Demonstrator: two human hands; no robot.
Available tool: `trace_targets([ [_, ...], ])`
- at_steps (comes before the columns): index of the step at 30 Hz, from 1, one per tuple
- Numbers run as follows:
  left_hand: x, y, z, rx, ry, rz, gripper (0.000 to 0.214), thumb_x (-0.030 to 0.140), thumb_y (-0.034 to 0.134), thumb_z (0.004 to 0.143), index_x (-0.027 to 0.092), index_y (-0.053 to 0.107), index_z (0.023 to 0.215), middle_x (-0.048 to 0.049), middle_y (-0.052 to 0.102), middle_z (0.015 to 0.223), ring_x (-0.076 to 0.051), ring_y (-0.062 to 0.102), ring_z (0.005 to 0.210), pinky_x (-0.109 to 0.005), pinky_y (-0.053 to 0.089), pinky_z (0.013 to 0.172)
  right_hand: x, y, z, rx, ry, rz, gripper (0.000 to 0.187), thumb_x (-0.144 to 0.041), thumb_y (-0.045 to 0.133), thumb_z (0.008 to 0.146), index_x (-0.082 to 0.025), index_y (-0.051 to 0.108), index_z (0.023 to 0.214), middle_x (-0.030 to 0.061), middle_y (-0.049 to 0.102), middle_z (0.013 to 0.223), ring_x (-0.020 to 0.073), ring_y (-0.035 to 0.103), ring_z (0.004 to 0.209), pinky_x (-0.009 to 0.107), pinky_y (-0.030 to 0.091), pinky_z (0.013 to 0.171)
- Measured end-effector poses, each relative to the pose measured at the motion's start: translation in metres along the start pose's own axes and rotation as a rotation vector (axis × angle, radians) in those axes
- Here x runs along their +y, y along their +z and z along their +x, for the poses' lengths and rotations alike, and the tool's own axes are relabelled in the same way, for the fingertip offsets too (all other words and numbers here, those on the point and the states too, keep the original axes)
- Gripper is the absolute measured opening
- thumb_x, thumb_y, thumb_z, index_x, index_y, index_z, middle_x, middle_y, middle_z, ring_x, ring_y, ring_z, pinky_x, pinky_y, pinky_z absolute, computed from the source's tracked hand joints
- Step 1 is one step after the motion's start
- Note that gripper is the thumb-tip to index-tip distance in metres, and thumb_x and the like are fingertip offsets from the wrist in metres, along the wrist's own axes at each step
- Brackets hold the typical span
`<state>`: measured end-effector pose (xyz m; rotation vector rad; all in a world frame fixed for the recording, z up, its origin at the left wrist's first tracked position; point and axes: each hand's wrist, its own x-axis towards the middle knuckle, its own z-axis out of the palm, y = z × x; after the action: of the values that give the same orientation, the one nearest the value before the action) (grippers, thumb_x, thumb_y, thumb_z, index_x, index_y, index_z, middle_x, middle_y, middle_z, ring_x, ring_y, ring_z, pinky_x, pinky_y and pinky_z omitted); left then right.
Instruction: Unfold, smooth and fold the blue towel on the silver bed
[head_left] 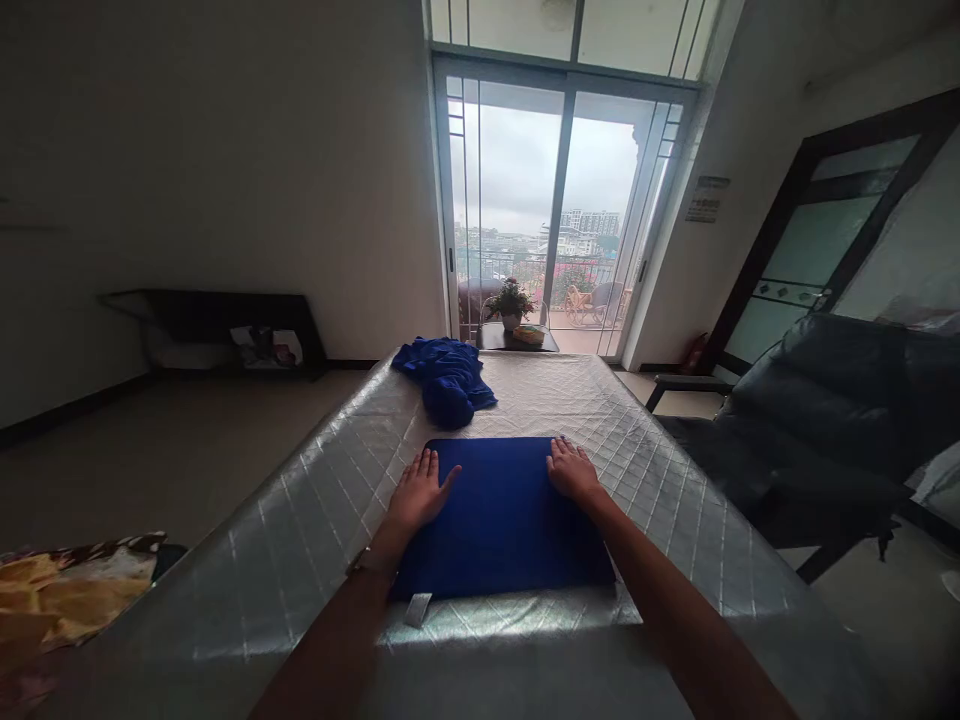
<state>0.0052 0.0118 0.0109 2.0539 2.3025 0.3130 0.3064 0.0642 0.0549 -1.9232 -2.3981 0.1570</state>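
A flat, dark blue rectangle of cloth [510, 530], perhaps a folded garment or a cover, lies on the silver quilted table covering [300, 540]. From its near left edge sticks a small white label [418, 610]. My left hand [421, 490] rests flat on its far left corner, fingers stretched and thumb spread over the cloth. On the far right corner lies my right hand [571, 468], palm down with straight fingers. Neither hand grips anything. Just beyond the rectangle is a crumpled heap of blue cloth [448, 380], with a rounded bundle at its near end.
Beyond the table's far end, a small stand [491, 338] holds a potted plant [512, 303]. A dark armchair [795, 440] stands to the right, close to the table. Yellow and brown fabric [67, 600] lies at the lower left. Sliding glass doors [566, 200] are behind.
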Motion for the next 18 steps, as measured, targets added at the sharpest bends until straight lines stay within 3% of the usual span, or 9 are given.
trace_targets([
  [9, 0.000, -0.001, -0.001, -0.029, 0.003, 0.028, 0.100, 0.072, -0.002, 0.093, 0.001, 0.027, 0.157, -0.0193, 0.023, 0.166, -0.029, 0.022, 0.154, -0.045, 0.020, 0.125, 0.011, 0.025, 0.021, 0.047, 0.010, 0.065, 0.064, -0.038, 0.022, 0.105, -0.004, 0.025, 0.159, 0.0108, 0.021, 0.167, 0.0198, 0.014, 0.155, 0.037, 0.012, 0.124],
  [13, -0.001, -0.005, -0.003, -0.048, -0.010, 0.047, 0.101, 0.073, -0.003, 0.093, 0.000, 0.027, 0.157, -0.0185, 0.025, 0.165, -0.028, 0.023, 0.154, -0.043, 0.020, 0.125, 0.011, 0.026, 0.020, 0.050, 0.012, 0.077, 0.064, -0.039, 0.022, 0.105, -0.005, 0.025, 0.159, 0.0106, 0.022, 0.167, 0.0196, 0.015, 0.155, 0.037, 0.010, 0.124],
  [18, 0.009, -0.015, -0.010, 0.017, -0.034, 0.130, 0.103, 0.072, -0.003, 0.093, -0.004, 0.031, 0.154, -0.0234, 0.031, 0.162, -0.032, 0.030, 0.151, -0.046, 0.023, 0.124, 0.009, 0.024, 0.018, 0.076, 0.017, 0.117, 0.064, -0.037, 0.022, 0.104, -0.004, 0.025, 0.159, 0.0111, 0.022, 0.167, 0.0204, 0.015, 0.155, 0.037, 0.009, 0.125],
])
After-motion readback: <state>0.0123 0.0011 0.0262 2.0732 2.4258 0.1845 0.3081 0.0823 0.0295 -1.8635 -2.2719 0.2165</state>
